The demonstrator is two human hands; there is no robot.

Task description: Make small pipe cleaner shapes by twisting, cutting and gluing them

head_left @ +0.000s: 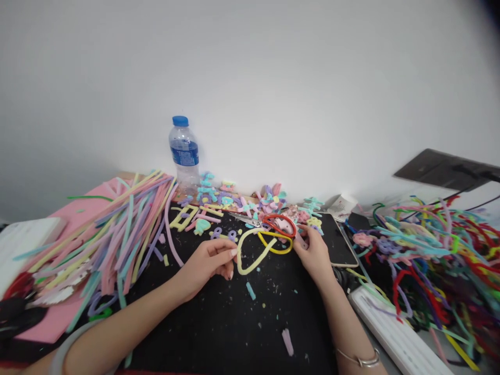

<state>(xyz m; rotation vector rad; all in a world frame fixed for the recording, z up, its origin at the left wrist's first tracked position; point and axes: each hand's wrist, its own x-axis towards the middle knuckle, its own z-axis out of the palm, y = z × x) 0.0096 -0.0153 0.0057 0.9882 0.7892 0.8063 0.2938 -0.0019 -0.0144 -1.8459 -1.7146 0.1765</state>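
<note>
A pale yellow fuzzy stem (pixel 242 271), bent into a pointed loop, is above the black tabletop. My left hand (pixel 214 262) pinches its left side between thumb and fingers. Beyond the loop lie scissors with red handles (pixel 269 217), blades pointing left. A bright yellow ring (pixel 278 251) overlaps the loop's right side. At the right, my right hand (pixel 312 251) has its thumb and index finger apart beside the scissor handles, with a lilac piece (pixel 300 240) showing between them; no firm hold on it is visible.
Pastel stems (pixel 128 229) are heaped at the left, brightly coloured ones (pixel 425 250) at the right. A bottle (pixel 185 153) stands by the wall near small fuzzy shapes (pixel 224 199). A tablet (pixel 339 242) and a white power strip (pixel 398 333) lie at the right.
</note>
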